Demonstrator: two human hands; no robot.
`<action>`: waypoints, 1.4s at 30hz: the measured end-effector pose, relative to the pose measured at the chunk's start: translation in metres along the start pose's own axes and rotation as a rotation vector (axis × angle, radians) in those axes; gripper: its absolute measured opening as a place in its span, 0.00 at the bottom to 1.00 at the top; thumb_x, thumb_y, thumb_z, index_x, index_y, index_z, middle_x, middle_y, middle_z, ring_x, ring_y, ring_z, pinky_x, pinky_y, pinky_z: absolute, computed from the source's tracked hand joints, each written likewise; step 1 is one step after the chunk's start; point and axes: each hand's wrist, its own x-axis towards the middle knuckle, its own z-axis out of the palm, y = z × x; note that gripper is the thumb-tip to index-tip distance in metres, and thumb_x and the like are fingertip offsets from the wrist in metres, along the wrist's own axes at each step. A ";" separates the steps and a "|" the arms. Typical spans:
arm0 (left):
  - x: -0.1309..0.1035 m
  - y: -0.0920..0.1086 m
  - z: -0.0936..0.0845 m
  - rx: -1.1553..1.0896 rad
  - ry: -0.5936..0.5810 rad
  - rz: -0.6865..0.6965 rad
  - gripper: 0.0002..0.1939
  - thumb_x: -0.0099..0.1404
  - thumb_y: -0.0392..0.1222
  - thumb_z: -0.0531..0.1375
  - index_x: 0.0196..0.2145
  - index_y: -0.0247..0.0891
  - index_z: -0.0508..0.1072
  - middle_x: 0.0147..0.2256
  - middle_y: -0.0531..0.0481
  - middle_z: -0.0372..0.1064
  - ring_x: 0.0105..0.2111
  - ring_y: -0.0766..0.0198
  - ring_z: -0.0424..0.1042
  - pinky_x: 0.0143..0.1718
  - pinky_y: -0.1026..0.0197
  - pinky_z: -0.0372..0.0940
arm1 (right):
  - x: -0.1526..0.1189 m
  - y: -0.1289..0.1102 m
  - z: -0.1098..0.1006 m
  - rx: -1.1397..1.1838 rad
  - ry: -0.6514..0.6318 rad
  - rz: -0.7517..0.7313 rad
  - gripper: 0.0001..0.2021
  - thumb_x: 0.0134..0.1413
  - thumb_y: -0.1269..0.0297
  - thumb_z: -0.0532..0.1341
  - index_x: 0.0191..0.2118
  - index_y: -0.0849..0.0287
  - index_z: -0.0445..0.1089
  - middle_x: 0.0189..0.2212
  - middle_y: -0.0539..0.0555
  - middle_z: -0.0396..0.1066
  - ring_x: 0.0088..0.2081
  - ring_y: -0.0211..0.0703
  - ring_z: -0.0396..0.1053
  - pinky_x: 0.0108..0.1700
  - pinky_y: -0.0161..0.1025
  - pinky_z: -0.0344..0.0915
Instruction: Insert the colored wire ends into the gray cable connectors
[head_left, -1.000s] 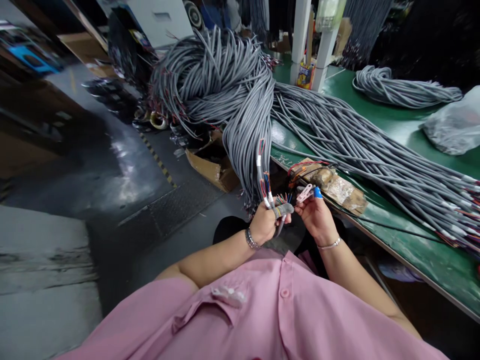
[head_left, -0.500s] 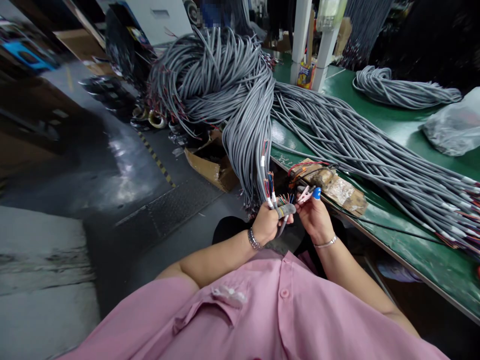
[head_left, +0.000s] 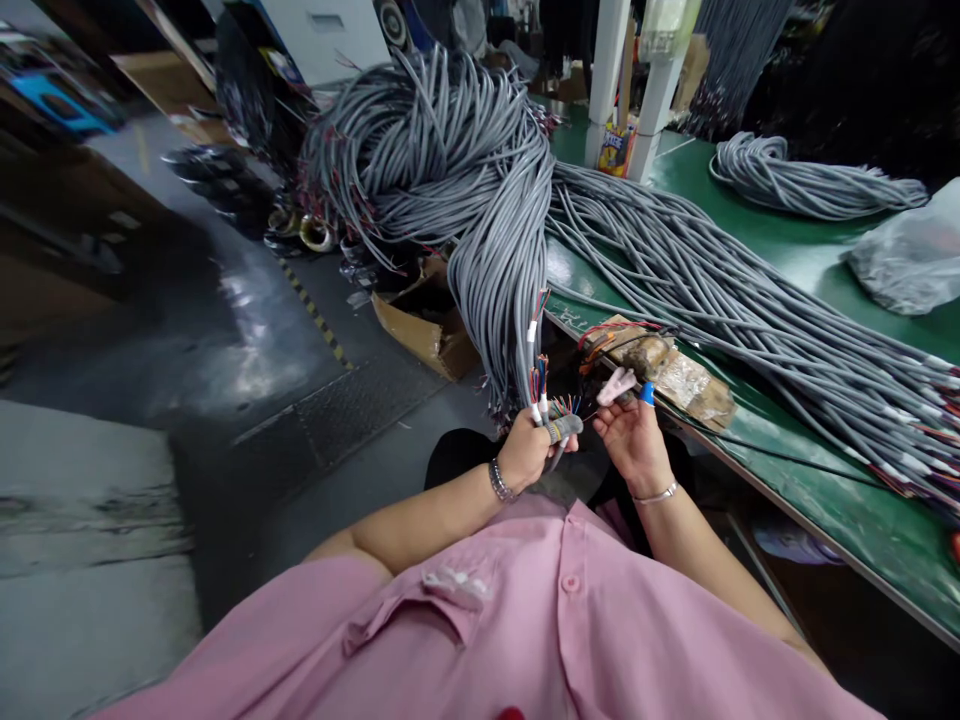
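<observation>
Beside the green table [head_left: 780, 238], my left hand [head_left: 526, 448] grips the cable ends [head_left: 537, 411], probably best held steady; I cannot tell whether my right hand [head_left: 634, 442], nearer the table, holds the pink clip [head_left: 616, 386].

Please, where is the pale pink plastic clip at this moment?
In the head view, the pale pink plastic clip is right of centre, just above the right hand, left of the blue fingertip cover, near the green-topped bench.
</observation>
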 end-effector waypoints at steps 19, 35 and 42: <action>-0.016 -0.019 -0.024 -0.024 -0.194 0.108 0.20 0.48 0.42 0.70 0.38 0.34 0.74 0.32 0.49 0.71 0.34 0.63 0.69 0.39 0.61 0.63 | -0.061 0.013 0.025 -0.829 -0.290 -0.374 0.13 0.49 0.61 0.67 0.43 0.50 0.75 0.35 0.51 0.73 0.36 0.44 0.68 0.44 0.42 0.65; -0.052 0.001 -0.044 0.081 -0.277 0.261 0.19 0.56 0.51 0.65 0.40 0.35 0.76 0.40 0.41 0.74 0.40 0.59 0.72 0.43 0.59 0.65 | -0.082 0.009 0.018 -0.783 -0.158 -0.385 0.08 0.48 0.63 0.68 0.37 0.54 0.76 0.31 0.50 0.74 0.30 0.39 0.67 0.36 0.38 0.65; -0.063 -0.010 -0.088 0.091 0.015 0.235 0.21 0.56 0.53 0.64 0.41 0.33 0.76 0.27 0.48 0.72 0.18 0.72 0.62 0.19 0.67 0.55 | -0.082 -0.008 0.007 -0.620 -0.123 -0.386 0.08 0.55 0.61 0.63 0.41 0.55 0.71 0.38 0.54 0.76 0.25 0.35 0.68 0.29 0.36 0.65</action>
